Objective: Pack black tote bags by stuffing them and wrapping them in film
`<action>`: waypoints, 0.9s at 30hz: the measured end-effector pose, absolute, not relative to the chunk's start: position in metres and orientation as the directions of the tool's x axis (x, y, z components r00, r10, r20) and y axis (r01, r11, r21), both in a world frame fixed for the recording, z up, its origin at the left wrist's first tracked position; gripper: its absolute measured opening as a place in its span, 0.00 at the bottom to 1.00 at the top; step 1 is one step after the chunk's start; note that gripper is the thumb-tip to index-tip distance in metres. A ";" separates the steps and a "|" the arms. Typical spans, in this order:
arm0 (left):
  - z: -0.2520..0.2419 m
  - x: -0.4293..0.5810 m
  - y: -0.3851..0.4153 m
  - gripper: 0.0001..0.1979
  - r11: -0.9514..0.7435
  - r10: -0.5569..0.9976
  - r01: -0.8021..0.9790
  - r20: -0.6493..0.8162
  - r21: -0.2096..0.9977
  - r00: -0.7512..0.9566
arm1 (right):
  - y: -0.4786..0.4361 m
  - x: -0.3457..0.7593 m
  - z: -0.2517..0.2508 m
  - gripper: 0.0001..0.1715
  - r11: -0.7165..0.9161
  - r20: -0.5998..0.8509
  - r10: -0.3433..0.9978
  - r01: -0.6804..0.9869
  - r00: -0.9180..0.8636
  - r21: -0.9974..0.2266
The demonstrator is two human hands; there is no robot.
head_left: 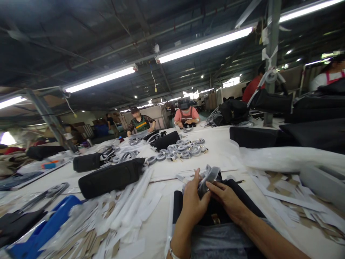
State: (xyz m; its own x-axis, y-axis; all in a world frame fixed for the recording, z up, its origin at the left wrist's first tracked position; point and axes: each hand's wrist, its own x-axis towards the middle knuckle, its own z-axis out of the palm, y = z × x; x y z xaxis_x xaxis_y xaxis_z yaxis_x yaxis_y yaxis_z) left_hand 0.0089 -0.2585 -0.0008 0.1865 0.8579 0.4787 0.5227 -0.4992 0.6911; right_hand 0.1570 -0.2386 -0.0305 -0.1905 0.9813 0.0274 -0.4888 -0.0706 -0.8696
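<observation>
My left hand (pixel 192 205) and my right hand (pixel 229 201) meet over a black bag (pixel 244 201) lying in front of me on the white table (pixel 223 151). Both hands are closed around a rolled grey strap in a clear plastic wrapper (pixel 208 177), the left from the side with fingers curled, the right with fingers pressed on its lower edge. A small gold fitting (pixel 215 218) shows on the bag below my hands. A bracelet sits on my left wrist.
Several black bags (pixel 110 178) lie across the table, with a pile of rolled grey straps (pixel 183 149) beyond. White paper strips (pixel 129 208) and a blue object (pixel 45 230) lie left. Two people (pixel 140 124) work at the far end. Stacked black bags (pixel 309 108) stand right.
</observation>
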 end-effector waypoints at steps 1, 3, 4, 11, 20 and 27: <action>0.001 0.008 -0.258 0.42 -0.465 0.882 0.442 0.446 0.767 0.153 | -0.239 0.157 -0.030 0.24 -0.067 0.034 0.981 -0.492 -0.193 -0.868; 0.003 0.007 -0.256 0.49 -0.375 0.926 0.285 0.372 0.882 0.068 | -0.240 0.157 -0.029 0.23 -0.055 0.052 0.977 -0.475 -0.208 -0.878; 0.004 0.007 -0.254 0.51 -0.338 0.940 0.225 0.340 0.914 0.029 | -0.241 0.157 -0.028 0.23 -0.047 0.064 0.973 -0.463 -0.221 -0.885; 0.003 0.001 -0.248 0.49 -0.249 0.967 0.083 0.252 0.965 -0.029 | -0.240 0.155 -0.031 0.24 0.015 0.122 0.958 -0.380 -0.261 -0.925; 0.003 0.005 -0.248 0.13 -0.375 0.916 0.159 0.392 0.913 -0.088 | -0.245 0.153 -0.026 0.26 -0.027 0.085 0.974 -0.483 -0.209 -0.875; 0.003 -0.003 -0.245 0.13 -0.366 0.914 0.146 0.385 0.919 -0.128 | -0.246 0.155 -0.028 0.21 -0.128 0.100 0.946 -0.638 -0.309 -0.759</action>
State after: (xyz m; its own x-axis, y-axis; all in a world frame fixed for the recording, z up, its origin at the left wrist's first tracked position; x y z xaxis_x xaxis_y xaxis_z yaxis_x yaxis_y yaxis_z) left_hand -0.0030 -0.2448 0.0029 -0.1280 0.9141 0.3848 0.1459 -0.3664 0.9190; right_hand 0.1554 -0.2461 -0.0279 -0.3091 0.9457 0.1004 -0.6380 -0.1279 -0.7593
